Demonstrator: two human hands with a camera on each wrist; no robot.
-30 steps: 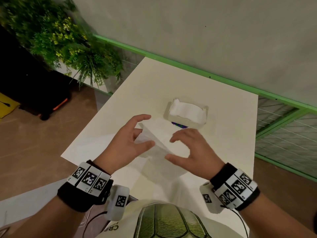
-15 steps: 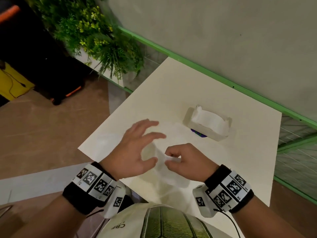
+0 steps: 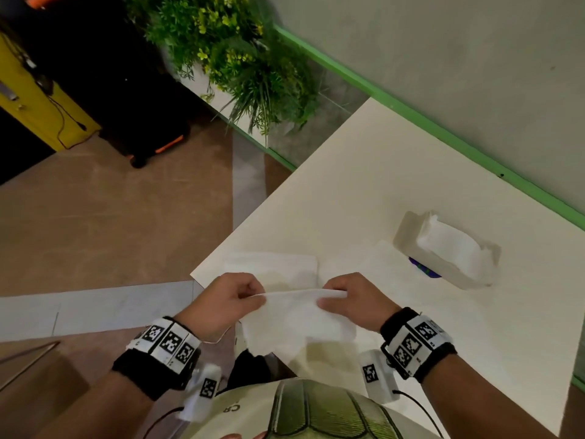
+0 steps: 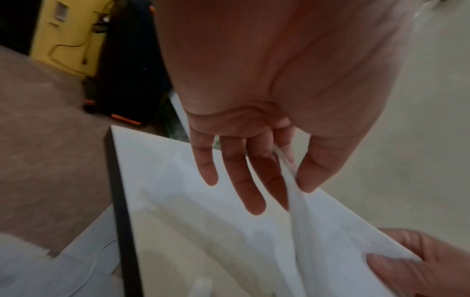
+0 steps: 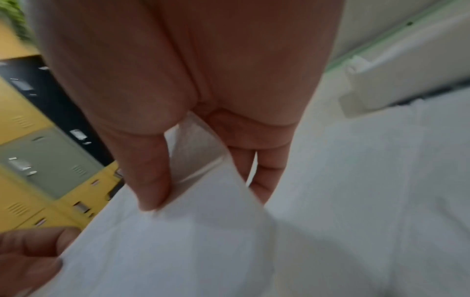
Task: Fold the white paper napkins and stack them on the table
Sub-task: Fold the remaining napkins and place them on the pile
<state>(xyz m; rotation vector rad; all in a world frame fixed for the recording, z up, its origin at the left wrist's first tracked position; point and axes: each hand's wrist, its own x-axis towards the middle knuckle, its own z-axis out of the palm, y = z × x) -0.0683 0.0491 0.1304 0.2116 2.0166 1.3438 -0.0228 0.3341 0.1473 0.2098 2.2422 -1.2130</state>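
A white paper napkin (image 3: 297, 324) hangs in the air over the table's near edge, held by its top edge. My left hand (image 3: 228, 304) pinches its left corner between thumb and fingers (image 4: 300, 176). My right hand (image 3: 354, 304) pinches the right corner, thumb (image 5: 152, 180) on the near face. The sheet (image 5: 183, 241) droops toward me below both hands. A folded white napkin (image 3: 272, 269) lies flat on the table just beyond my hands. The open napkin pack (image 3: 449, 248) with white sheets showing stands at the right.
The white table (image 3: 364, 191) ends in a corner just left of my left hand, with brown floor beyond. A green-trimmed wall runs behind it. A leafy plant (image 3: 240, 58) stands at the far left corner. Yellow lockers and a black case (image 3: 139, 90) are further left.
Both hands have lifted the napkin off the table and drawn it toward me, now pinching its upper corners. Before, the hands hovered over it with spread fingers.
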